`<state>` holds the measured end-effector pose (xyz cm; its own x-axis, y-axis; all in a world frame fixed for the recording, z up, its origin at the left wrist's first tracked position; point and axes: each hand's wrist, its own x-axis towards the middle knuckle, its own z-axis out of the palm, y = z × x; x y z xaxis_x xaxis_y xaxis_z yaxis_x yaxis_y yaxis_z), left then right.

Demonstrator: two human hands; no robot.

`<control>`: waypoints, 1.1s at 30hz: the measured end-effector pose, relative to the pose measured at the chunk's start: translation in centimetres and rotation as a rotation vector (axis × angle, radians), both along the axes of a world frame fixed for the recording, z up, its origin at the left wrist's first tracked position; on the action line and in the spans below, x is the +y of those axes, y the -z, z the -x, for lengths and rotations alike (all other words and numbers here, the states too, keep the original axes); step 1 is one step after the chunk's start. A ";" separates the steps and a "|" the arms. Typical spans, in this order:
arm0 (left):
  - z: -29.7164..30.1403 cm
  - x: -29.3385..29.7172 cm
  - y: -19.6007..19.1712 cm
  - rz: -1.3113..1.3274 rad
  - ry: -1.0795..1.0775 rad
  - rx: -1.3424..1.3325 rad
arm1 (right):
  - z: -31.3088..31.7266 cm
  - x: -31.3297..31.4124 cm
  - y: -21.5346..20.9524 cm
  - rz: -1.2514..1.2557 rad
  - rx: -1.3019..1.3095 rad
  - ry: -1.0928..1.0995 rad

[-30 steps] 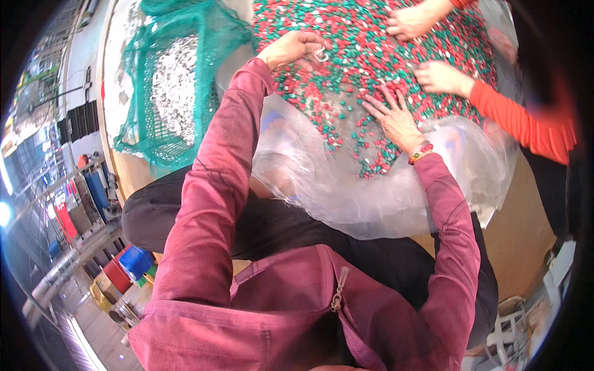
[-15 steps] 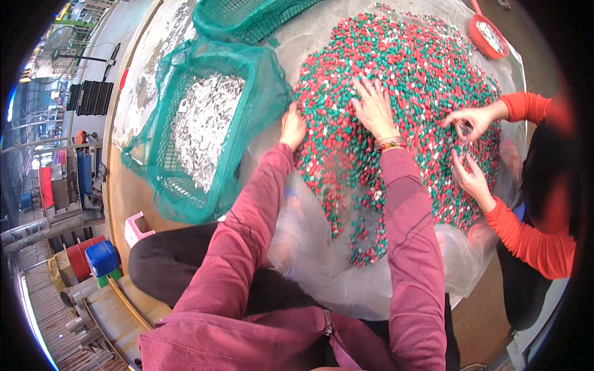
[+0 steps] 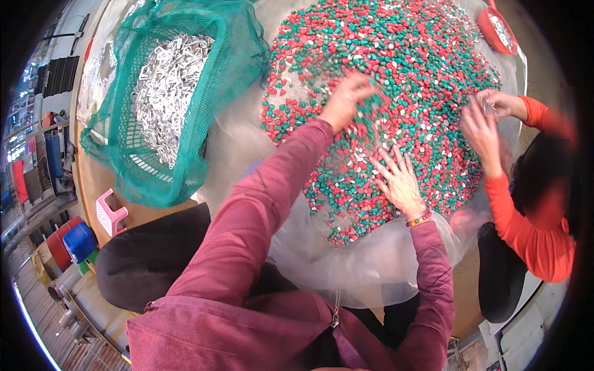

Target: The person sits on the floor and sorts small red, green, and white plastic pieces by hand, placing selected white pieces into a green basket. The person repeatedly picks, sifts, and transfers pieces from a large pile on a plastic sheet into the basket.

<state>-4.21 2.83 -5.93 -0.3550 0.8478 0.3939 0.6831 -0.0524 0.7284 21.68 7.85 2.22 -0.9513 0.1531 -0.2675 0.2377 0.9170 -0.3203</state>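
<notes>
A wide pile of small red, green and white pieces point(image 3: 408, 68) lies on clear plastic sheeting point(image 3: 238, 127). My left hand point(image 3: 348, 102) is over the left middle of the pile, its bent fingers apart and partly blurred, with smeared pieces just beside them. Whether any piece is within its palm is hidden. Lower and to the right, my right hand point(image 3: 401, 185) rests flat on the near part of the pile, fingers spread, a beaded bracelet at its wrist.
At left, a green mesh-draped basket point(image 3: 189, 145) holds many silvery metal pieces point(image 3: 170, 86). A red scoop-like bowl point(image 3: 497, 31) of pale pieces stands far right. A co-worker's hands point(image 3: 486, 120) hold something small at the pile's right edge. A pink stool point(image 3: 111, 213) is below the basket.
My left hand has left the pile's left edge and reached right over the pile, stirring pieces. My right hand has drawn back toward me. The view has shifted; the co-worker's hands have come together.
</notes>
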 end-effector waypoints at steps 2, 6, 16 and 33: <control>-5.4 -0.8 -0.6 0.131 0.120 -0.043 | -1.6 0.3 -1.5 0.043 -0.075 -0.064; -12.9 -5.2 -1.9 0.293 0.359 0.225 | -5.6 1.7 -5.0 0.021 -0.209 -0.190; -3.3 -13.4 -11.7 0.372 0.657 0.617 | -8.5 5.0 2.5 0.133 0.363 0.814; 27.2 -31.0 -24.4 1.251 -0.273 0.348 | 0.4 -14.2 2.2 0.149 0.440 0.112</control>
